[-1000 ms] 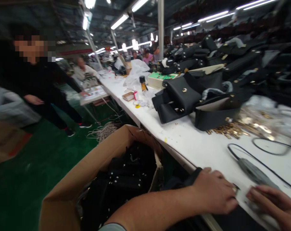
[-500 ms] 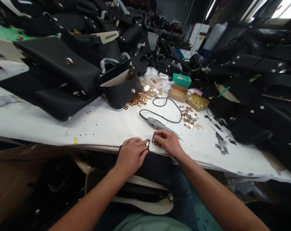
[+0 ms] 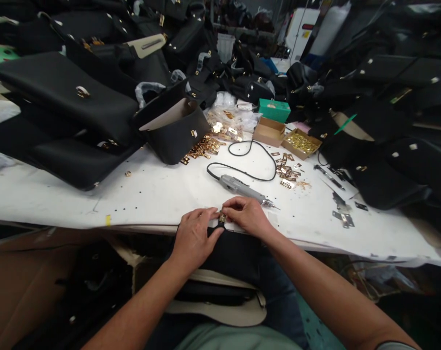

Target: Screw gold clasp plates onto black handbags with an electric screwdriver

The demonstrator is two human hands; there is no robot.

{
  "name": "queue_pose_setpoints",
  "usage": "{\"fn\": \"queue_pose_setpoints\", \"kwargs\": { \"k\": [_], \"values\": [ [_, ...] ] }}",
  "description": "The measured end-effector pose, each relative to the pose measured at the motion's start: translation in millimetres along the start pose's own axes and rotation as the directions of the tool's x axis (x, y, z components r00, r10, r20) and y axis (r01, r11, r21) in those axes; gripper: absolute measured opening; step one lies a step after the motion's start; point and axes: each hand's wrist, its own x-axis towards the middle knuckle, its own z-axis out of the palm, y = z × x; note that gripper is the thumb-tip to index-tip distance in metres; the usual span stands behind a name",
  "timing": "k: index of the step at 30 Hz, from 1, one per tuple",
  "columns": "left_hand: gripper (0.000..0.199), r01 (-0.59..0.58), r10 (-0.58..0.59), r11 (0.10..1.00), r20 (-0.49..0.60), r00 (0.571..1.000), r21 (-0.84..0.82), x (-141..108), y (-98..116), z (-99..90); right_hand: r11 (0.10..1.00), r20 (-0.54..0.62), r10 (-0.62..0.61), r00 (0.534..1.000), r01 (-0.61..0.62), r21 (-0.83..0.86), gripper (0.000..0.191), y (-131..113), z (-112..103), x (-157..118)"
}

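Two Hands Meeting at a Metal Fitting on a Black Bag

In the head view, the black bag (image 3: 235,250) is lying at the near edge of the white table (image 3: 162,194), partly over the person's lap, its pale lining showing lower down. The small metal fitting (image 3: 222,217) is sitting at the bag's upper edge, between the two hands.

The left hand (image 3: 195,236) is resting on the bag, to the left of the fitting, its thumb lying on the black material just below; whether its fingers are gripping the bag, one cannot tell. The right hand (image 3: 247,216) is pinching the fitting's upper end between thumb and forefinger, reaching it from the right.

Just beyond the right hand, a grey electric screwdriver (image 3: 240,187) is lying with its tip pointing right, its black cable (image 3: 242,170) looping behind it. Loose metal plates (image 3: 286,172) are lying farther right, near an open box of gold-coloured pieces (image 3: 301,144). A brown carton (image 3: 269,132) is standing beside that box, and a green box (image 3: 274,111) is standing behind. More black bags (image 3: 85,97) are piling up around the table.
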Motion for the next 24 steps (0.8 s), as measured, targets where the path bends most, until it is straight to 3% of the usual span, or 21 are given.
{"fn": "queue_pose_setpoints", "kwargs": {
  "k": [4,9,21,24],
  "values": [
    [0.053,-0.016,0.016,0.999,-0.015,1.000,0.028,-2.0,-4.1,4.8,0.989,0.021,-0.016,1.000,0.019,-0.146,0.016,-0.6,3.5,-0.3],
    [0.053,-0.013,0.013,1.000,-0.014,1.000,0.026,-3.8,-3.8,5.6,0.939,0.001,-0.086,0.996,0.082,-0.334,0.011,-4.3,4.3,-0.1],
    [0.017,-0.093,0.093,0.995,-0.021,0.995,-0.033,-1.8,2.0,-2.3,0.903,0.043,-0.053,0.998,0.066,-0.424,0.009,-9.0,4.2,6.5],
    [0.017,-0.115,0.115,0.993,-0.011,0.993,-0.012,-1.6,1.7,-3.1,0.898,0.066,-0.054,0.996,0.078,-0.434,0.010,-10.3,3.3,7.2]
  ]
}}
